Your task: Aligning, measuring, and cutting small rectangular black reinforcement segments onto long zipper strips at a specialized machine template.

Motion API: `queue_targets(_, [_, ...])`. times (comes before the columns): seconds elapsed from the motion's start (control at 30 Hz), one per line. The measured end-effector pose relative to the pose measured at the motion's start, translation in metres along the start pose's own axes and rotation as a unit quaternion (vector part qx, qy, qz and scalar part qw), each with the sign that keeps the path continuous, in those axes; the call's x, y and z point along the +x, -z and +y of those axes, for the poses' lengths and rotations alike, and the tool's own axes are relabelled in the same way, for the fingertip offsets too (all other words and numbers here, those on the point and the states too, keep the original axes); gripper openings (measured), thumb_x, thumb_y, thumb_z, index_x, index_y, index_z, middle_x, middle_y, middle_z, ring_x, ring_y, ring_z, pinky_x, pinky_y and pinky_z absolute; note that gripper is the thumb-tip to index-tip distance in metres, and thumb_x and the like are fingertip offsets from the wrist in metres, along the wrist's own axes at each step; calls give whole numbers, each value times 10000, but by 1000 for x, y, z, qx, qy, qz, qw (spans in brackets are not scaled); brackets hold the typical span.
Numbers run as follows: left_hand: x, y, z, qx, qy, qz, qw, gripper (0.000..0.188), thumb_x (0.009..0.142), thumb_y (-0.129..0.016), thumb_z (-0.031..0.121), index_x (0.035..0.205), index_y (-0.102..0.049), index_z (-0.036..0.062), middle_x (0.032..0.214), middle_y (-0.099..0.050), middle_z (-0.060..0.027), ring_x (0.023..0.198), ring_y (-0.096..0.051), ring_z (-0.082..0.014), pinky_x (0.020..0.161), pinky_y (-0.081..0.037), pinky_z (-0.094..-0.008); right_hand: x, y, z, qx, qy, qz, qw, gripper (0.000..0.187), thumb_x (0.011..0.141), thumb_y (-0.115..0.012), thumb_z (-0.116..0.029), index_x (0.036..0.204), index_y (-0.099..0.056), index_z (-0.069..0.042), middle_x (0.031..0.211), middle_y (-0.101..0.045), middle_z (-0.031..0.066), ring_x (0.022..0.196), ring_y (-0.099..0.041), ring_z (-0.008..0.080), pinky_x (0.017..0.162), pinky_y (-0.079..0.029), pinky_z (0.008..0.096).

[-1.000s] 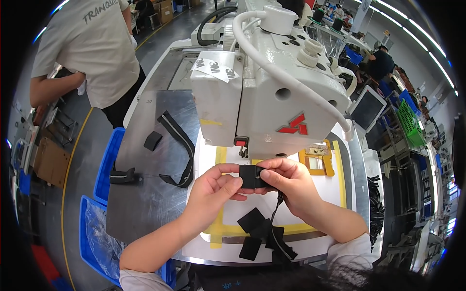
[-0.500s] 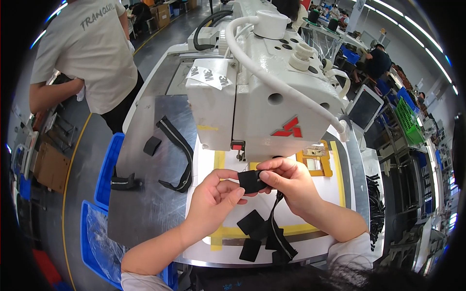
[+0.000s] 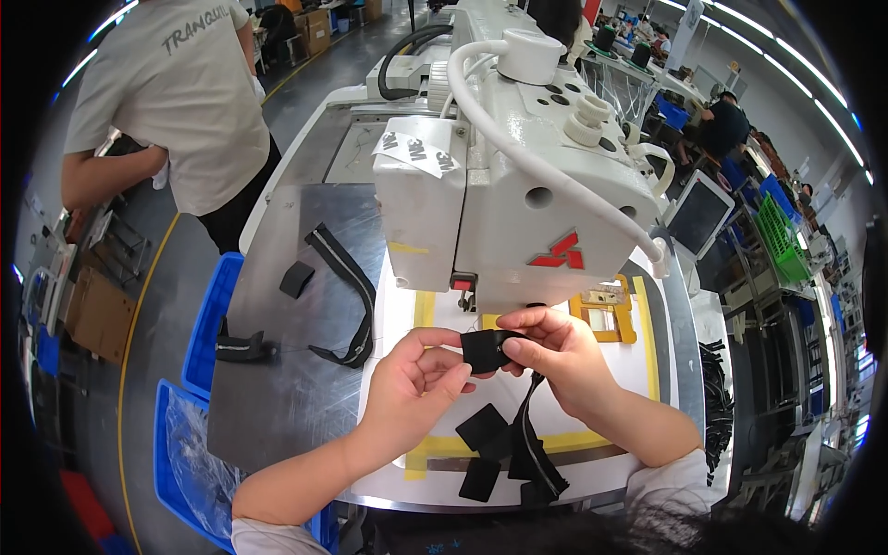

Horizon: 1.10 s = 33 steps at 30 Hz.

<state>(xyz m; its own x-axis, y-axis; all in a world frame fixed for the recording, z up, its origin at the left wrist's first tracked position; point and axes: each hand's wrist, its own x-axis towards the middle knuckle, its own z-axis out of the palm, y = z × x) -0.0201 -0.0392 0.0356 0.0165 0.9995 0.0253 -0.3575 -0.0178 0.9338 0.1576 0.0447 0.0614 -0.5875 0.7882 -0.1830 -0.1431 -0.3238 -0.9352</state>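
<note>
In front of the sewing machine head, a small black fabric square is held up between my two hands. My left hand pinches its left edge with bent fingers. At its right edge, my right hand grips the square together with the end of a black strap that has a pale line along it. The strap hangs down to the table, over several loose black squares. How square and strap meet is hidden by my right fingers.
Left on the metal table lie a curved black strap, a black square and a short strap piece. Blue bins stand beside it. A yellow frame lies right of the needle area. A person stands at left.
The view has shifted slightly, so the machine and table sit a little further right. My thumb and fingers have moved slightly on the square; both hands keep their places around it.
</note>
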Motion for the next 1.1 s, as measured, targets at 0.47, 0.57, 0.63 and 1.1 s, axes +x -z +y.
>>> queue_targets(0.47, [4, -2, -4, 113, -52, 86, 988, 171, 881, -543, 17, 1042, -506, -27, 944, -602, -106, 897, -638, -203, 747, -535, -295, -10, -9, -5, -60, 50, 30, 997, 159, 795, -653, 11, 935, -579, -9, 875, -610, 61, 726, -589, 120, 631, -494, 238])
queue_targets(0.57, [1, 1, 5, 320, -158, 96, 929, 102, 876, -567, 40, 916, -567, -54, 909, -551, -91, 865, -633, -186, 700, -542, -273, -10, -6, -5, -303, 298, 40, 904, 142, 751, -662, 47, 869, -605, -9, 865, -609, 73, 714, -602, 138, 598, -495, 246])
queue_targets(0.63, [-2, 5, 5, 232, -110, 42, 966, 109, 873, -583, 49, 904, -590, -56, 896, -543, -83, 859, -628, -163, 668, -529, -248, -8, -2, 1, -480, 526, 6, 702, 164, 665, -680, 34, 821, -648, -6, 881, -601, 95, 710, -609, 178, 567, -495, 261])
queue_targets(1.1, [4, 4, 5, 35, -5, 2, 999, 302, 824, -617, -13, 1110, -540, -72, 1056, -512, -80, 895, -577, -117, 742, -556, -252, -9, 2, 14, -561, 611, -72, 554, 287, 643, -660, -69, 923, -653, -4, 955, -589, 85, 771, -606, 189, 611, -494, 258])
